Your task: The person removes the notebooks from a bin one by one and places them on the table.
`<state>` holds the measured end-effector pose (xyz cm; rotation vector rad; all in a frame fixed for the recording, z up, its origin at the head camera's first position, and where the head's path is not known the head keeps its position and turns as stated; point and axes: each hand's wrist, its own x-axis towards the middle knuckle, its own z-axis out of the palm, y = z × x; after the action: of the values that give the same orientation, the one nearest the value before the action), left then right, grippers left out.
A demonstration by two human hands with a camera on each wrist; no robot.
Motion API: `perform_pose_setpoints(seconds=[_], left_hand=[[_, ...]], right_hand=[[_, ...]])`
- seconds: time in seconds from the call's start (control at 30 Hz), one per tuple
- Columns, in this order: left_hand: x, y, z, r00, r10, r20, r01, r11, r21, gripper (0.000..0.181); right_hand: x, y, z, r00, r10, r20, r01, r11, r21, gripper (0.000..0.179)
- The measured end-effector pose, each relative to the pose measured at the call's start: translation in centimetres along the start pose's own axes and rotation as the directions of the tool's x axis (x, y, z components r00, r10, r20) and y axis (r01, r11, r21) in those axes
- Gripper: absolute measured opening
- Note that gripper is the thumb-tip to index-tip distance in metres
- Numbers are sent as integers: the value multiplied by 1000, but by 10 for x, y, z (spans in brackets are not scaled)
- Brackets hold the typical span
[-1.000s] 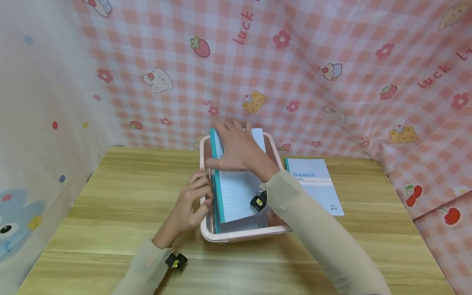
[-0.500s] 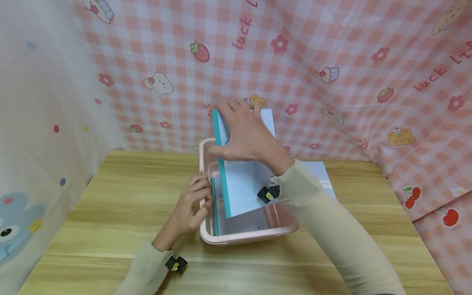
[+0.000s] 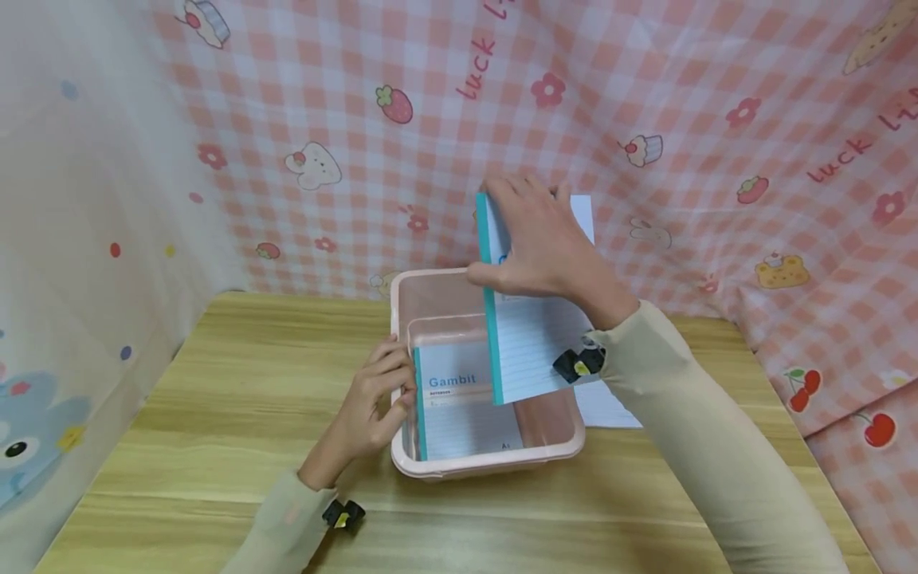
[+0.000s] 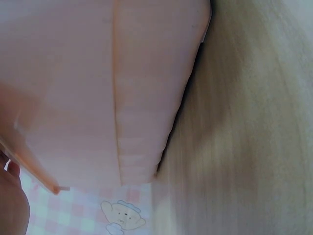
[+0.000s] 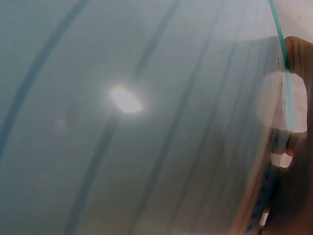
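In the head view my right hand (image 3: 541,243) grips a white notebook (image 3: 527,347) with a teal spine by its upper part, thumb at the spine side and fingers over the top edge. The notebook is held tilted above the right half of a pink plastic bin (image 3: 495,458). Lined cover printing on the same notebook (image 5: 146,122) fills the right wrist view. My left hand (image 3: 373,402) holds the bin's left rim, fingers curled over it. Inside the bin lies another notebook (image 3: 466,430) marked "Gambit", its upper right corner hidden by the held one.
Right of the bin, a further notebook (image 3: 608,408) lies on the wooden table (image 3: 251,414), mostly hidden behind my right arm and the held notebook. A pink checkered curtain (image 3: 445,143) hangs behind the table, and a white curtain (image 3: 86,175) covers the left side.
My right hand has lifted the notebook up out of the bin and carried it to the right, uncovering the notebook lying inside. The left hand has stayed on the rim.
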<state>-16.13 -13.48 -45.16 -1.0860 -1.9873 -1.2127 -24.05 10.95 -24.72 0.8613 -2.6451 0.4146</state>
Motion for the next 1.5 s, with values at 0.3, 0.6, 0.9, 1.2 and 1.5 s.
perform_pose_setpoints(seconds=[0.3, 0.6, 0.9, 1.2, 1.5], left_hand=[[-2, 0, 0, 1000, -1, 9, 1, 1000, 8, 11], [-1, -1, -1, 1000, 17, -13, -17, 1000, -6, 13], [0, 0, 0, 1000, 26, -2, -26, 1000, 5, 13], [0, 0, 0, 999, 46, -15, -46, 999, -3, 14], [-1, -2, 0, 1000, 26, 0, -26, 1000, 2, 14]], right_hand=[[-19, 47, -7, 999, 52, 11, -51, 997, -53, 67], [-43, 93, -7, 986, 156, 63, -151, 986, -70, 67], [-69, 130, -2, 974, 213, 78, -205, 974, -97, 78], [-98, 171, 5, 949, 301, 100, -288, 950, -124, 94], [-128, 207, 15, 929, 341, 146, -320, 935, -154, 91]])
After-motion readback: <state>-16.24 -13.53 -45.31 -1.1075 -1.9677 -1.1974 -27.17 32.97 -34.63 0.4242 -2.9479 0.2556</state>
